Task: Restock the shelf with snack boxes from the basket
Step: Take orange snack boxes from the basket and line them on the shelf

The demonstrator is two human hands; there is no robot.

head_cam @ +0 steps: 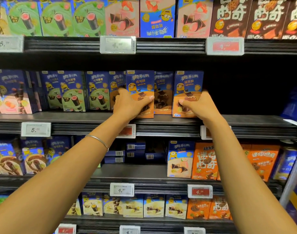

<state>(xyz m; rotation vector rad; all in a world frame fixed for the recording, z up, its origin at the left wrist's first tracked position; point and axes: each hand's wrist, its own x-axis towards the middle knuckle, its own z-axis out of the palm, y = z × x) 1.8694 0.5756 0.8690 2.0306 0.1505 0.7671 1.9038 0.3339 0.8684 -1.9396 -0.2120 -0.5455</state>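
Both boxes are at the front edge of the middle shelf, so the step in hand looks like facing them up: the sound way is to keep each box upright, slide it along the shelf rather than lift it, and bring the two fronts level with the lip. The left hand is wrapped around the left chocolate snack box, thumb across its front and fingers behind its left edge. The right hand clasps the right chocolate snack box from its right side, thumb on the front. Between them a third box sits further back. The shelf to the right is dark and bare. No basket is in view.
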